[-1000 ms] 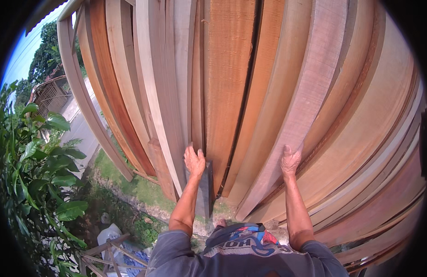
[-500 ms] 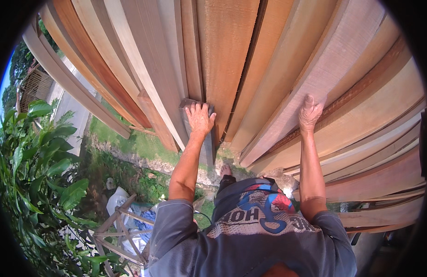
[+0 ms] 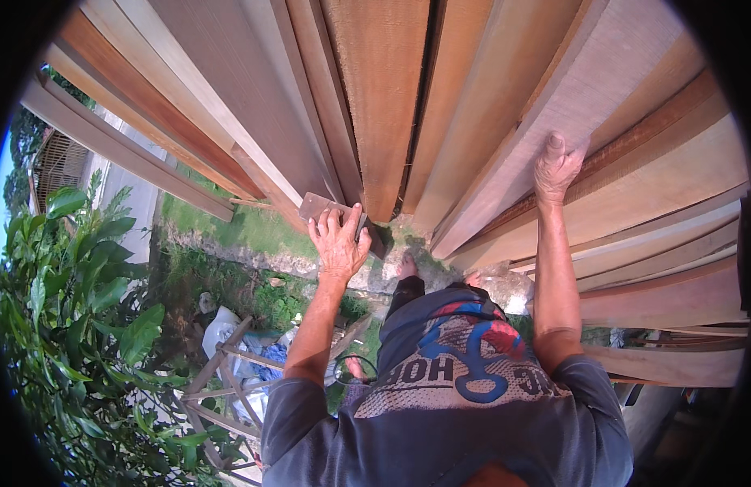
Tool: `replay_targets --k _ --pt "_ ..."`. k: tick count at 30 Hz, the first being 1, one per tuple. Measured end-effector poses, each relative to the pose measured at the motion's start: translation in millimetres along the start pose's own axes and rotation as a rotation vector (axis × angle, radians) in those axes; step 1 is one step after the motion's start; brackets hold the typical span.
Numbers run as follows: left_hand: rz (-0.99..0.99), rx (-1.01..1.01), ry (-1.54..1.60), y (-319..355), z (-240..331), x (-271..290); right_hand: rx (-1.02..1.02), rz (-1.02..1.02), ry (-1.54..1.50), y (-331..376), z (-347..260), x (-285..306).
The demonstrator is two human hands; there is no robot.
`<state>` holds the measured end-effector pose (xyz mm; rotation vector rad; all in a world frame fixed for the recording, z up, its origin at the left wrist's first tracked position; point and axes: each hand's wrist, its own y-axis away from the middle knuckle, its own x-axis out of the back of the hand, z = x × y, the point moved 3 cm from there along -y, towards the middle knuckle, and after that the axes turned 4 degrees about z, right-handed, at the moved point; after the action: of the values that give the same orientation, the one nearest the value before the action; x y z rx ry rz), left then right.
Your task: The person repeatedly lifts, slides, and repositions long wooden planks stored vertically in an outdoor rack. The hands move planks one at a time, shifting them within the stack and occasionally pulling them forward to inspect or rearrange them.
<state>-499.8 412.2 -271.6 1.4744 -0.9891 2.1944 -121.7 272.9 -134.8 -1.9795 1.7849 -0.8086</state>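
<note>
My left hand (image 3: 340, 240) lies over the upper end of a short, dark wooden block (image 3: 376, 235), fingers draped across its top and slightly apart. This block is in front of the leaning boards, and its lower part is mostly hidden or foreshortened. On the right, my right hand (image 3: 557, 169) grips the edge of a long pale pinkish board (image 3: 582, 81). Its thumb rests on the front face, while the other fingers are hidden behind. Between my hands, several orange-brown boards (image 3: 382, 105) stand side by side.
More boards (image 3: 660, 300) curve away at the right. A leafy bush (image 3: 75, 300) fills the left side. Near it are a wooden frame (image 3: 229, 381) and white and blue plastic bags (image 3: 266, 357). Bare feet (image 3: 408, 266) show beside a rough concrete edge (image 3: 286, 264) and grass.
The block and my left hand have come lower and nearer to me, and the block looks more tilted. My right hand keeps its grip on the pale board. The whole view has shifted slightly.
</note>
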Motion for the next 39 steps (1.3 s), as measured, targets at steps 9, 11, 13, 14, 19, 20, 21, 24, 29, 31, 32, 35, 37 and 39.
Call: replay_targets --k 9,11,13,14,19,20,21,24,29,31,32,35,37,39 --pt "-0.044 0.17 0.298 23 3 38 0.191 0.138 0.187 3 -37 3" --pt "-0.001 0.16 0.232 29 6 40 0.37 0.277 0.272 10 -71 7" --pt "0.06 0.175 0.192 36 7 40 0.479 0.111 0.053 9 -105 -8" --pt "0.107 0.177 0.187 40 6 40 0.512 0.025 -0.051 7 -121 -18" --pt "0.183 0.194 0.221 61 -5 37 0.169 -0.319 -0.351 -28 -157 -138" --pt "0.191 0.184 0.23 64 -7 38 0.019 -0.316 -0.402 -33 -156 -163" --pt "0.166 0.209 0.231 66 -9 37 0.01 -0.333 -0.457 -37 -155 -180" --pt "0.224 0.188 0.251 72 -13 41 -0.14 -0.405 -0.582 -42 -144 -211" --pt "0.245 0.233 0.271 83 -16 46 -0.174 -0.324 -0.658 -24 -142 -201" --pt "0.255 0.249 0.269 85 -19 46 -0.086 -0.257 -0.667 -13 -145 -180" --pt "0.248 0.253 0.261 86 -21 45 -0.051 -0.235 -0.681 -7 -146 -166" --pt "0.286 0.252 0.255 87 -26 45 -0.037 -0.265 -0.692 5 -148 -126" --pt "0.267 0.267 0.247 87 -29 44 -0.141 -0.225 -0.714 12 -146 -103" --pt "0.274 0.29 0.266 86 -32 44 -0.183 -0.087 -0.799 19 -142 -81"
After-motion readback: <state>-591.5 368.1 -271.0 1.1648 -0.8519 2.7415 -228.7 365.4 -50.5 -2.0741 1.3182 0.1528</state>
